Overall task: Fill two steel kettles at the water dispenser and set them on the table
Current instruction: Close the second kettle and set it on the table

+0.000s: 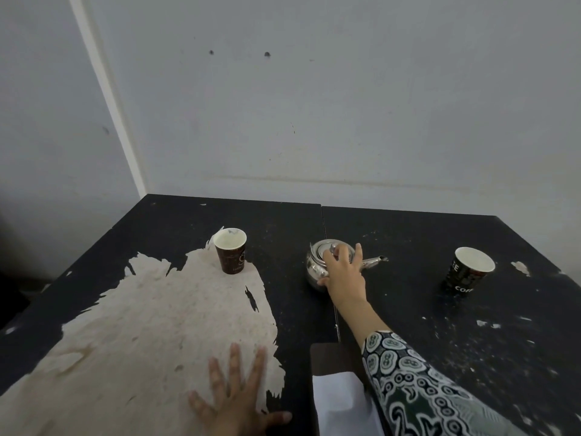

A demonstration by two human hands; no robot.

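Note:
A small steel kettle [316,265] stands on the black table [408,240] near the middle, its spout pointing right. My right hand [342,272] reaches over it, with the fingers curled over its lid and handle and the thumb down by its base. Flat on the worn pale patch of the table near the front edge lies my left hand [235,394], fingers spread. Only one kettle is in view, and no water dispenser.
A dark paper coffee cup [231,250] stands left of the kettle, another paper cup [468,269] to the right. A dark object with white paper [339,394] lies at the front edge. Grey walls close off the back and left.

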